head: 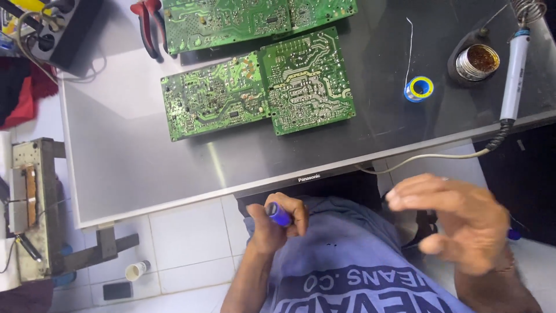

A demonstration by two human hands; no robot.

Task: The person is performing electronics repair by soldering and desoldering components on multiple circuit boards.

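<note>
Okay, far left: a grey metal stand (36, 203) sits on the tiled floor, a small white cup (137, 270) lying near its foot. Up top, red-handled pliers (146, 23) lie on the glossy grey table (133, 168), just beside a green circuit board (226, 20). Below it, two more boards sit edge to edge: the left board (211, 98) and the right board (307, 81). Your left hand (277, 219) is clenched around a small blue tool (279, 215), held at the table's near edge above your lap. Your right hand (457, 223) is blurred, fingers spread and loose, gripping nothing, apart from the table. Further right on the table: a blue-and-yellow solder spool (419, 88), a round tin (478, 61), and a white soldering iron (514, 75) resting in its coil holder, its cable trailing toward you.
</note>
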